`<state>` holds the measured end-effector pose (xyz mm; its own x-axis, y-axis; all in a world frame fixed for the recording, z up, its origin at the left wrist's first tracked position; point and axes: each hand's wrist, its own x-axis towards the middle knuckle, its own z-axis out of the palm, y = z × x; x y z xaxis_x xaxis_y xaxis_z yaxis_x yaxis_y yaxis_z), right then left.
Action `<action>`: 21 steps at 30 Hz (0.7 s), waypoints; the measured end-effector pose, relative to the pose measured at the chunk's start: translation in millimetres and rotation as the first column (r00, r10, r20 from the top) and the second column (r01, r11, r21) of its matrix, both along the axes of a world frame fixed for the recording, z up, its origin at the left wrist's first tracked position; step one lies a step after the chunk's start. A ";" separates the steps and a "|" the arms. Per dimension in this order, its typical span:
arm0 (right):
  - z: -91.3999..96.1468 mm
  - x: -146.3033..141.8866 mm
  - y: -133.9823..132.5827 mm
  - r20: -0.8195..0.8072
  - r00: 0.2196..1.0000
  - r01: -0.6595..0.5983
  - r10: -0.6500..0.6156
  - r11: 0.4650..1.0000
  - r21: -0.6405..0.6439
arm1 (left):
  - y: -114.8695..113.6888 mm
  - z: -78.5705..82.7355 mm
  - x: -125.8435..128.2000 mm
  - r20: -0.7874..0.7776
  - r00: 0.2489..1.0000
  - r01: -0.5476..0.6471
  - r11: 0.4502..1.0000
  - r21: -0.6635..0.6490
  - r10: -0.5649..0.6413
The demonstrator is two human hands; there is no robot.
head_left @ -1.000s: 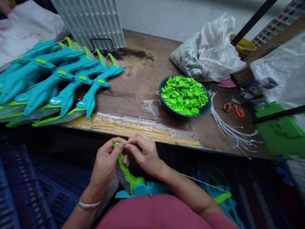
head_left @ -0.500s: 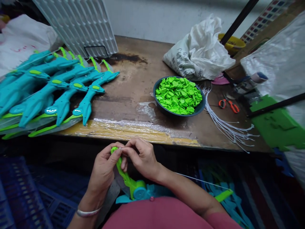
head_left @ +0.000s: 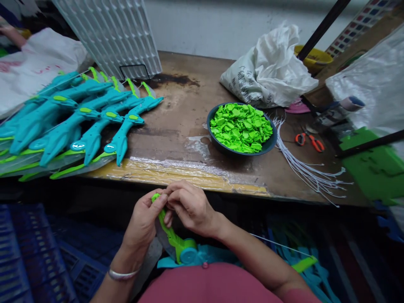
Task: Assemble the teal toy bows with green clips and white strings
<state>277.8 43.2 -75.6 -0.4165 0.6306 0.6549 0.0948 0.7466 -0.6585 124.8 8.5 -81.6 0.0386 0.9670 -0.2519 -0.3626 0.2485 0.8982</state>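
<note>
A teal and lime-green toy bow [head_left: 188, 254] lies across my lap, against the pink shirt. My left hand [head_left: 142, 219] is closed around the upper end of its green limb [head_left: 173, 239], thumb near the tip. Close beside it, my right hand [head_left: 191, 208] is pinched at the same tip, fingertips touching the left ones. A thin white string [head_left: 280, 243] runs from the green far tip [head_left: 304, 264] at right, passes behind my right forearm and lines up with the pinched fingers. The string's end is hidden by the fingers.
Several toy bows [head_left: 91, 122] are stacked at the table's left. A dark bowl [head_left: 221, 148] of small green plastic pieces [head_left: 241, 126] stands right of centre. Beyond are white strings [head_left: 303, 166], orange-handled scissors [head_left: 315, 143] and a white sack [head_left: 268, 71]. Blue crates [head_left: 34, 252] sit below left.
The whole view has shifted slightly, so things appear a little further right. My right fingers have curled in more over the limb tip, and the white bit seen there before is now covered.
</note>
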 end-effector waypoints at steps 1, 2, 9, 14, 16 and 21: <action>0.3 0.2 1.1 0.033 0.999 0.002 -0.003 0.999 0.032 | -0.2 0.4 0.4 -0.005 1.000 -0.019 1.000 -0.003 0.019; 0.8 0.2 1.5 0.067 0.998 0.014 -0.017 0.998 0.053 | -0.8 0.4 0.6 -0.014 0.999 -0.040 0.999 -0.003 0.040; 8.8 -0.7 -2.4 0.028 0.999 0.023 -0.015 0.954 -0.300 | -6.8 -3.8 -3.0 -0.028 0.997 -0.067 0.997 0.030 0.068; 5.2 1.3 0.7 -0.002 0.998 0.052 -0.055 0.957 -0.285 | -3.9 -2.0 -4.6 -0.019 0.999 -0.031 0.998 0.058 0.032; 1.4 1.3 0.4 0.040 0.996 0.088 -0.082 0.985 -0.150 | -2.3 -1.4 -4.7 -0.001 1.000 -0.005 0.998 0.063 0.005; -2.6 -0.1 -4.2 0.083 0.984 0.145 -0.155 0.983 0.114 | -1.7 -3.6 -5.0 0.030 0.999 0.028 0.998 0.062 -0.030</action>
<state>277.7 39.0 -78.2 -0.3839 0.6188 0.6854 0.2671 0.7849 -0.5590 119.8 6.8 -85.2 0.0735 0.9789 -0.1904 -0.3843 0.2040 0.9004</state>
